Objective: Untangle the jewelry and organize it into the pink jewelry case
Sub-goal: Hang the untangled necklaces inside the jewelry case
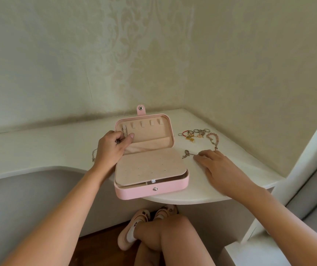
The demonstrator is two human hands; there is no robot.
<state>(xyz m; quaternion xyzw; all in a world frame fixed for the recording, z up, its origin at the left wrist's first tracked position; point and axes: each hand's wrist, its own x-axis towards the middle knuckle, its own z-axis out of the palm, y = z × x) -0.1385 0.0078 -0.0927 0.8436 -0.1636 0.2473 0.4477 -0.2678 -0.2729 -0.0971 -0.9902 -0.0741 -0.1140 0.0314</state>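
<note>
The pink jewelry case (178, 184) lies open on the white corner table (230, 191), its lid tilted back with a row of small hooks. My left hand (111, 148) is at the lid's left side and pinches a thin silver chain (126, 130) that hangs from the leftmost hooks. To the right of the case, my right hand (217, 166) rests on the table with its fingertips on a silver necklace with a pendant (187, 154). A pink beaded bracelet (211, 136) lies just beyond that hand.
A cluster of rings and small gold pieces (194, 133) lies at the back right of the table. Another silver chain (94, 155) shows left of my left wrist. Walls close in behind and to the right. My crossed legs are under the table's curved front edge.
</note>
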